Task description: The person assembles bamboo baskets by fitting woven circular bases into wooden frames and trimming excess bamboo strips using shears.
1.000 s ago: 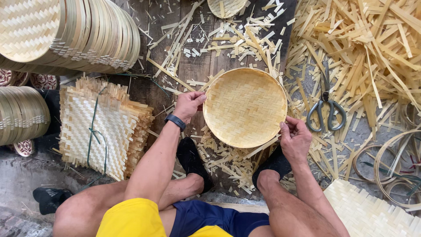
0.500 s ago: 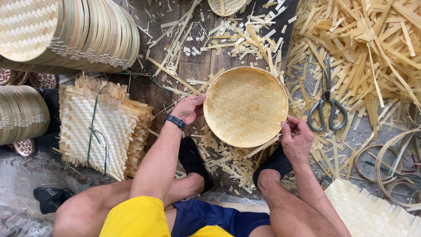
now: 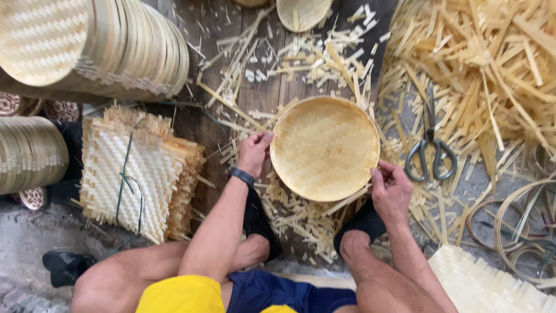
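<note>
My left hand (image 3: 255, 152) grips the round woven tray (image 3: 324, 148) at its left rim, my right hand (image 3: 391, 188) pinches the lower right rim, apparently closed. It lies flat between them on the plank floor (image 3: 231, 116), scissors (image 3: 430, 150) just right.

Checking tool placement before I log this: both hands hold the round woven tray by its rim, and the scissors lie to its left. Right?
Not quite. In the head view both hands, left hand and right hand, do hold the round woven tray by its rim, but the scissors lie to its right.
</note>
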